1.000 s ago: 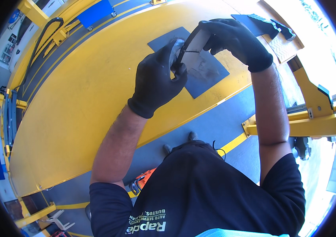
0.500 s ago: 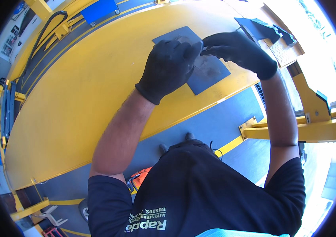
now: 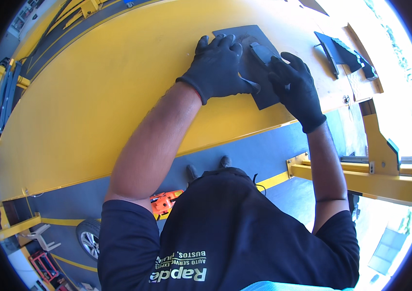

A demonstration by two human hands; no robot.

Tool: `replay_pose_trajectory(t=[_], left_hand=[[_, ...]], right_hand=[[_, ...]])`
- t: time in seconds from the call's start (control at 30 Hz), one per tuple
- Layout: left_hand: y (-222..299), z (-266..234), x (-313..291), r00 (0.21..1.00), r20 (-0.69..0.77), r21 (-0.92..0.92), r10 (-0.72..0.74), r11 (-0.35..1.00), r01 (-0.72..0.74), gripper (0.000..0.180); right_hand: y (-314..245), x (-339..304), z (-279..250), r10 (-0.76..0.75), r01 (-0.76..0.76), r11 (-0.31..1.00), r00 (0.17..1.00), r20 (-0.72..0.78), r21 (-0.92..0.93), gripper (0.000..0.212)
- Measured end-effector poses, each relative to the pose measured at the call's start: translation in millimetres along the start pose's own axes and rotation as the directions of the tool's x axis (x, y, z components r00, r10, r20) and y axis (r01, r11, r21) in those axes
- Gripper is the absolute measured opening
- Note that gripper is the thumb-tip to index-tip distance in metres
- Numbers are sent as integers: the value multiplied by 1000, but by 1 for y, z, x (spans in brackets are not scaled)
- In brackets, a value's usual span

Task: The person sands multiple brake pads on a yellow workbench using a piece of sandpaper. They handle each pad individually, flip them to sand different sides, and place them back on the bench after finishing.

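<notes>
Brake pad (image 3: 260, 53), pinched in my right hand (image 3: 297, 89) over the dark sheet (image 3: 265, 99), could drag it if my spread left hand (image 3: 219, 68) (over its left edge) presses lightly.

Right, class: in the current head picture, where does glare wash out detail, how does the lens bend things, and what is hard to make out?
Head view: glare bleaches the right side around the yellow post; the yellow table has a strongly bowed far edge; the right hand and dark block are similarly dark, obscuring their contact.
</notes>
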State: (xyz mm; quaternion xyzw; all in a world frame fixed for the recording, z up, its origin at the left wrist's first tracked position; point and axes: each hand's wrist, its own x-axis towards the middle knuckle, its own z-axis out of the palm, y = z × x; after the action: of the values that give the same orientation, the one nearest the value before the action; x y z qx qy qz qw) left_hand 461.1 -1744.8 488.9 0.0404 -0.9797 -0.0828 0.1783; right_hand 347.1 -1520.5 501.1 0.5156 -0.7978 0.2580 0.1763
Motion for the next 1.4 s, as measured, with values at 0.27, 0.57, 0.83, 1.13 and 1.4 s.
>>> replay_pose_trajectory(t=[0.27, 0.57, 0.83, 1.13, 1.4], left_hand=[[0, -3, 4, 994, 95, -2, -47, 999, 47, 122], [3, -10, 8, 969, 224, 60, -100, 994, 89, 127], [3, -10, 6, 967, 231, 103, -111, 991, 89, 129], [4, 1, 5, 986, 149, 72, -74, 995, 64, 121], [3, -22, -12, 998, 62, -51, -6, 999, 9, 105]], right_hand=[[-10, 5, -2, 58, -51, 997, 991, 119, -61, 33], [-19, 3, -3, 57, -33, 987, 986, 154, -155, 29], [-5, 17, -18, 97, -95, 995, 987, 129, -18, 31], [8, 31, 23, -118, 150, 971, 978, 171, -186, 30], [-6, 12, -2, -61, 86, 992, 964, 260, -88, 38]])
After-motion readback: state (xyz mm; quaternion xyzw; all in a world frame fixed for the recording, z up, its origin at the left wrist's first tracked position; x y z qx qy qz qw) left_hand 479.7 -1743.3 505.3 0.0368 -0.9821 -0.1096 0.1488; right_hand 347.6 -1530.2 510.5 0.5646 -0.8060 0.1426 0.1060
